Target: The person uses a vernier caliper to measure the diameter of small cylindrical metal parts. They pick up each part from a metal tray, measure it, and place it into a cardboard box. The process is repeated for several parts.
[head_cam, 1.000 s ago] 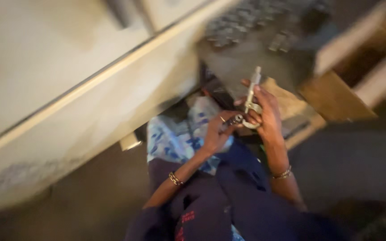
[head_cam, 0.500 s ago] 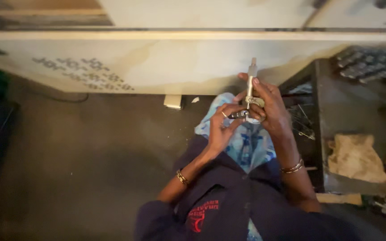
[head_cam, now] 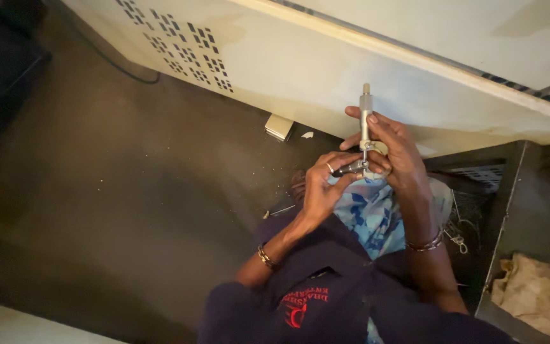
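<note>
1. Nearest the camera: dark shirt [head_cam: 326, 306] with a red printed emblem on the chest; both forearms rise from it toward the middle of the view.
2. Left forearm bent at the elbow, bangle [head_cam: 265, 257] at the wrist. Left hand [head_cam: 321, 188] curled, fingertips pinched on a small dark metal part [head_cam: 350, 168] at the lower end of the tool; ring on one finger.
3. Right forearm runs nearly straight up, bracelet [head_cam: 425, 243] at the wrist. Right hand [head_cam: 394, 150] wrapped closed around a slim metal micrometer-like gauge [head_cam: 365, 118], thumb and fingers gripping its lower body.
4. Gauge held upright, its cylindrical barrel sticking up above the right fingers; both hands meet at its base, touching.
5. Below the hands: blue patterned cloth [head_cam: 377, 213] over the lap.
6. Right side: dark metal shelf [head_cam: 517, 210] with a crumpled tan rag [head_cam: 529, 290] lying on it.
7. Beyond: dark concrete floor [head_cam: 128, 172], a small pale block [head_cam: 279, 126] lying on it.
8. Farthest: cream metal cabinet panel [head_cam: 326, 64] with perforated vent slots [head_cam: 173, 41].
</note>
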